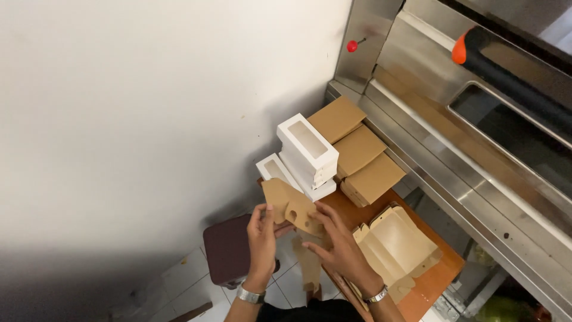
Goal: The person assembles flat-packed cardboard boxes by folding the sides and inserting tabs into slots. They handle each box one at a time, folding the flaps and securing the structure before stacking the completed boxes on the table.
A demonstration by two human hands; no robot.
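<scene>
Far left is just a plain white wall (149,107), with a dark maroon stool seat (229,253) low down on the white tiled floor (185,271). Next along, the left hand (261,235) pinches the left edge of a flat brown die-cut cardboard box blank (292,207), fingers closed on it. The blank is unfolded, angled up off the counter, with cut-out holes and tabbed flaps showing. The right hand (339,244) has its fingers spread wide and presses on the blank's lower right part, so both hands hold it in the air just ahead of the orange-brown wooden counter (438,271).

Behind the blank, a stack of white rectangular window boxes (307,154) sits near the wall, and just beside it a row of closed brown cardboard boxes (360,154). Right of the hands lies a pile of unfolded brown blanks (396,247), filling most of the counter. The counter's right edge runs close to a stainless steel oven (476,119) with a black handle (518,83), so room is tight.
</scene>
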